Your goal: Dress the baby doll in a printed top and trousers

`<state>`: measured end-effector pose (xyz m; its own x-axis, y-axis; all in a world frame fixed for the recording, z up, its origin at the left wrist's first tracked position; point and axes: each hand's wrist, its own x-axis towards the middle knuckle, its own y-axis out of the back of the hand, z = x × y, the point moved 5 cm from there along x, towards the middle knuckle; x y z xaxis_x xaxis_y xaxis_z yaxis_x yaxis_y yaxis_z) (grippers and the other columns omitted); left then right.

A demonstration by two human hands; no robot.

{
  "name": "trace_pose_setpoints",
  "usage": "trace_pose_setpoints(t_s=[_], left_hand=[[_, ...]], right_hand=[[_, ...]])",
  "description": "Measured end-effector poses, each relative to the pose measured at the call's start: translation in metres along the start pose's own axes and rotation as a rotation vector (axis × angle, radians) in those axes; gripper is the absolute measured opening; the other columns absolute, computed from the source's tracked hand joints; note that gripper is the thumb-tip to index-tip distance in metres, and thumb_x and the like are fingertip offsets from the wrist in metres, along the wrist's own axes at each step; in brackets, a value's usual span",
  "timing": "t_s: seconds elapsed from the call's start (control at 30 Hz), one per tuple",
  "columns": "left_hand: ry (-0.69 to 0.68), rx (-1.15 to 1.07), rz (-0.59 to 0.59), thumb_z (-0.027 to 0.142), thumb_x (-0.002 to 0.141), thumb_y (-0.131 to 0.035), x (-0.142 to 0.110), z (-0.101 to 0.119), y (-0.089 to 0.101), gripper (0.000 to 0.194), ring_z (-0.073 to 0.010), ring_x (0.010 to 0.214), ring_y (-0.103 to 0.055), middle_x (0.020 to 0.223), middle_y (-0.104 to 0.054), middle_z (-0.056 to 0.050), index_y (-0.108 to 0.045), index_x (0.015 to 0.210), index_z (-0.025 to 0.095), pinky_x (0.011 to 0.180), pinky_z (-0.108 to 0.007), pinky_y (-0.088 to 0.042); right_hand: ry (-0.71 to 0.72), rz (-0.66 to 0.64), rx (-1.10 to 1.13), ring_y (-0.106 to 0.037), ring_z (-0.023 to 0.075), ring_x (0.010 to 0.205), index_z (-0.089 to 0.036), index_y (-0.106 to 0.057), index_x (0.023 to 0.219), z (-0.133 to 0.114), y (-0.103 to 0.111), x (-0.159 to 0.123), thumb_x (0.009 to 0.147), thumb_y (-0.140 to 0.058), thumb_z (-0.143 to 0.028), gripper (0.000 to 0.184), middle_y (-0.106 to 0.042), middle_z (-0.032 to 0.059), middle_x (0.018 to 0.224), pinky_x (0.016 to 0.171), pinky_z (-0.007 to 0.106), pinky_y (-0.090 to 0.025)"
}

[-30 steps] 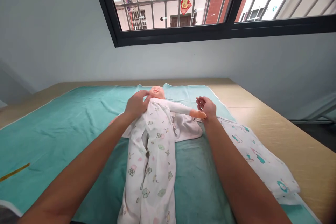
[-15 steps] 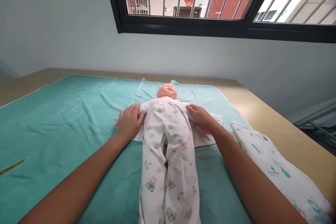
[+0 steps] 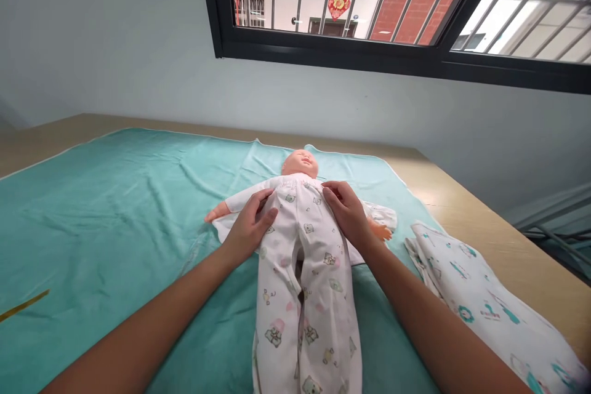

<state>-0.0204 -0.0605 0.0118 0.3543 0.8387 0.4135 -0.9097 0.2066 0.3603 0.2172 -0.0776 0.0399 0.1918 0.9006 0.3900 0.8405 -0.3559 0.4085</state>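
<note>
A baby doll point(image 3: 300, 163) lies on its back, head toward the wall, in a white long-sleeved top point(image 3: 247, 196). White baby trousers point(image 3: 307, 295) with a small bear print lie along its front, waistband near the chin. My left hand point(image 3: 253, 221) rests at the left edge of the trousers near the waist, thumb apart from the fingers. On the other side, my right hand point(image 3: 347, 212) has its fingers bent in at the waistband corner, closed on the fabric; the fingertips are partly hidden. Both doll's hands show beyond the top's sleeves.
A teal cloth point(image 3: 115, 228) covers much of the wooden table point(image 3: 455, 197). At the right lies a folded white printed cloth point(image 3: 489, 301). A yellowish strip point(image 3: 25, 306) is at the far left. Behind stand a wall and a dark-framed barred window point(image 3: 332, 52).
Both hands have moved off the doll's sleeves and inward to the upper sides of the trousers. The doll's left-side arm now shows uncovered. The camera view has shifted slightly.
</note>
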Motion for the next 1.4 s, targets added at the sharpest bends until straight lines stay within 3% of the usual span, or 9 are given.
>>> trace_pose_setpoints(t_s=[0.07,0.2,0.33,0.43,0.6,0.77,0.9,1.17,1.4], left_hand=[[0.069,-0.064,-0.034,0.050,0.091,-0.057,0.001,-0.003,-0.003,0.055,-0.0269,0.133,-0.047,0.144,-0.048,-0.010,-0.044,0.138,0.024,0.111,-0.042,-0.040],[0.145,-0.009,-0.030,0.053,0.081,-0.069,0.004,-0.004,-0.002,0.072,-0.0295,0.135,-0.043,0.144,-0.044,-0.010,-0.042,0.141,0.024,0.113,-0.043,-0.036],[0.140,0.028,-0.061,0.052,0.079,-0.072,0.007,0.001,-0.002,0.066,-0.0282,0.129,-0.046,0.136,-0.050,-0.008,-0.049,0.135,0.025,0.110,-0.041,-0.039],[0.127,0.037,-0.053,0.050,0.078,-0.072,0.008,0.005,-0.004,0.050,-0.0248,0.112,-0.055,0.118,-0.057,-0.006,-0.058,0.118,0.023,0.099,-0.039,-0.045],[0.166,0.035,-0.018,0.041,0.076,-0.073,0.006,0.007,-0.001,0.033,-0.0204,0.097,-0.056,0.102,-0.058,-0.003,-0.056,0.096,0.021,0.091,-0.035,-0.047],[0.164,-0.094,-0.141,0.045,0.081,-0.068,0.006,0.004,0.008,0.031,-0.0184,0.094,-0.056,0.103,-0.058,-0.003,-0.057,0.096,0.021,0.084,-0.032,-0.047],[0.184,-0.116,-0.176,0.048,0.092,-0.053,0.007,0.003,0.014,0.031,-0.0197,0.093,-0.057,0.100,-0.062,-0.005,-0.063,0.102,0.020,0.085,-0.034,-0.048],[0.175,-0.197,-0.278,0.042,0.079,-0.070,0.009,0.008,0.010,0.028,-0.0179,0.092,-0.058,0.102,-0.059,-0.004,-0.056,0.090,0.020,0.085,-0.033,-0.051],[0.078,-0.023,-0.136,0.042,0.086,-0.061,0.004,0.007,0.006,0.023,-0.0189,0.096,-0.055,0.097,-0.057,-0.003,-0.051,0.084,0.021,0.091,-0.034,-0.048]], right_hand=[[-0.079,-0.040,0.040,-0.056,0.0201,0.090,-0.023,-0.061,0.100,0.000,-0.002,-0.001,0.089,-0.057,-0.051,0.030,-0.062,0.0038,0.097,0.083,0.033,-0.046],[-0.018,-0.212,0.057,-0.053,0.0198,0.095,-0.024,-0.056,0.104,-0.001,-0.001,-0.003,0.081,-0.069,-0.051,0.038,-0.056,0.0027,0.102,0.086,0.033,-0.045],[-0.002,-0.352,0.034,-0.053,0.0210,0.098,-0.024,-0.054,0.108,0.000,0.005,-0.010,0.074,-0.077,-0.050,0.048,-0.056,0.0027,0.106,0.085,0.034,-0.046],[-0.012,-0.309,-0.049,-0.053,0.0200,0.088,-0.024,-0.058,0.099,0.002,0.009,-0.016,0.071,-0.079,-0.051,0.044,-0.057,0.0012,0.094,0.077,0.032,-0.045],[0.060,-0.176,-0.049,-0.050,0.0185,0.078,-0.024,-0.054,0.077,-0.001,0.011,-0.025,0.077,-0.074,-0.050,0.033,-0.054,-0.0003,0.080,0.070,0.031,-0.042],[-0.005,-0.320,0.123,-0.053,0.0184,0.078,-0.023,-0.063,0.080,0.009,0.016,-0.026,0.088,-0.060,-0.053,0.031,-0.059,0.0009,0.081,0.071,0.030,-0.043],[-0.096,-0.306,0.164,-0.055,0.0181,0.078,-0.024,-0.068,0.086,0.024,0.022,-0.025,0.087,-0.061,-0.054,0.030,-0.064,0.0013,0.084,0.070,0.030,-0.045],[-0.131,-0.522,0.213,-0.058,0.0184,0.086,-0.023,-0.064,0.094,0.022,0.022,-0.026,0.079,-0.071,-0.040,0.024,-0.063,0.0020,0.094,0.075,0.031,-0.048],[0.079,-0.321,-0.100,-0.040,0.0138,0.064,-0.022,-0.042,0.068,0.010,0.013,-0.034,0.080,-0.062,-0.031,0.025,-0.045,-0.0032,0.067,0.058,0.027,-0.034]])
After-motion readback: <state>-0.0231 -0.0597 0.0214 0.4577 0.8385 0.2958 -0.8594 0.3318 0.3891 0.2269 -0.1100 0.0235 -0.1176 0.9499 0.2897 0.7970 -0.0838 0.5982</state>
